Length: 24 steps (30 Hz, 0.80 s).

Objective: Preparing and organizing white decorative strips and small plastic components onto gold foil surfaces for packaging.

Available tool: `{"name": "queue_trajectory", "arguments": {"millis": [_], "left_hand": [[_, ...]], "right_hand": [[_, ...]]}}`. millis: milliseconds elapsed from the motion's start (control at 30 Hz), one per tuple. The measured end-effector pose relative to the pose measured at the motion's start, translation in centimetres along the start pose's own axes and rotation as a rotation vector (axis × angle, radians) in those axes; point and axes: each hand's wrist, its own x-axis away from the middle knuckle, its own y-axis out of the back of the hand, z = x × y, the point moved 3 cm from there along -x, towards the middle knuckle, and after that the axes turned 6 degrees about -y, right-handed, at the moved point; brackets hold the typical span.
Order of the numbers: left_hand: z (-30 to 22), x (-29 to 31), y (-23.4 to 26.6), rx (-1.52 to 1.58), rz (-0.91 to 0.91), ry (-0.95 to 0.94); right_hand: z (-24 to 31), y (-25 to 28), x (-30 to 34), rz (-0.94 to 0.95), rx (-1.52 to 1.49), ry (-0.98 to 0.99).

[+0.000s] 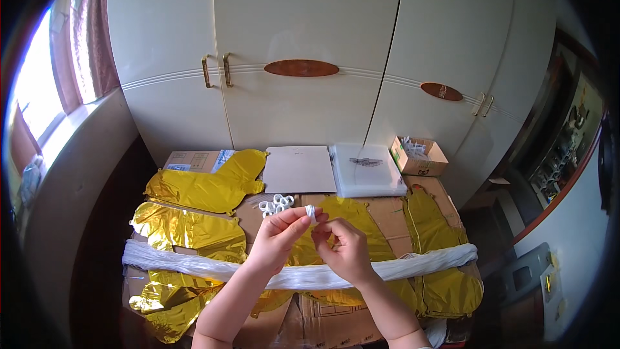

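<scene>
Left hand [279, 236] raised, grip pinching small white piece [310, 213]; right hand [343, 245] just beside, fingers curled, can't tell its grip.

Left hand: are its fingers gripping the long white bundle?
No, the left hand pinches a small white piece, while the white bundle lies across gold foils.

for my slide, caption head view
Left grip holding a small white roll, right grip alongside, above a long white stranded bundle and gold foil shapes.

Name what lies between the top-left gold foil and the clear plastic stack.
In the head view, a pale board lies between the gold foil and clear plastic stack.
</scene>
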Motion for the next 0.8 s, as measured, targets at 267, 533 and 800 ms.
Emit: {"name": "queue_trajectory", "arguments": {"millis": [267,533,800], "left_hand": [[-0.2,-0.1,0.3,-0.753,0.129,-0.187],[-1.0,-0.1,0.2,-0.837,0.207,0.025],[-0.7,0.2,0.4,-0.717,0.27,0.022]], "right_hand": [[1.3,1.7,-0.7,-0.15,0.547,0.425],[1.0,2.3,-1.1,-0.009,0.347,0.432],[-0.5,1.9,-1.1,0.316,-0.038,0.168]]}}
